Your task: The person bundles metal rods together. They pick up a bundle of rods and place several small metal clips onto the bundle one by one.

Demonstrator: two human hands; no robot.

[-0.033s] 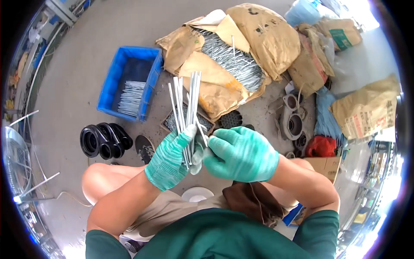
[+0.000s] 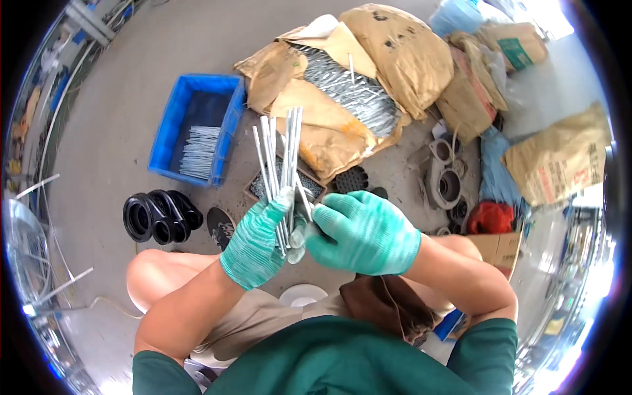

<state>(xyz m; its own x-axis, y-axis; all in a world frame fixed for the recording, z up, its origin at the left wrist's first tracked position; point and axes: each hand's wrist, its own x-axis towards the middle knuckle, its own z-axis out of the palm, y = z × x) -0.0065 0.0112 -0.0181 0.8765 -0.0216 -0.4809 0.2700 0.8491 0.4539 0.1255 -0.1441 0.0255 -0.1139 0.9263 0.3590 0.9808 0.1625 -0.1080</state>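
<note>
My left hand (image 2: 255, 243), in a green and white work glove, is closed round a bunch of thin metal rods (image 2: 291, 148). The rods stand up out of the fist, fanned a little, and their lower ends show below the thumb. My right hand (image 2: 368, 235), gloved alike, is closed just to the right of the bunch. Its thumb and forefinger meet the lower end of one tilted rod (image 2: 303, 196); whether a small part sits in the pinch is hidden. Beneath the rods, a shallow box (image 2: 250, 193) holds many small grey metal pieces.
A blue bin (image 2: 158, 148) with a stack of rods (image 2: 199, 151) stands at far left. An opened brown paper sack (image 2: 322, 141) spills loose rods (image 2: 352, 92) ahead. Black ringed parts (image 2: 137, 216) lie left; grey metal castings (image 2: 449, 186) and more sacks (image 2: 559, 158) lie right.
My right hand has shifted slightly left, and the tilted rod has swung a little at its lower end. The left hand keeps its hold on the bunch.
</note>
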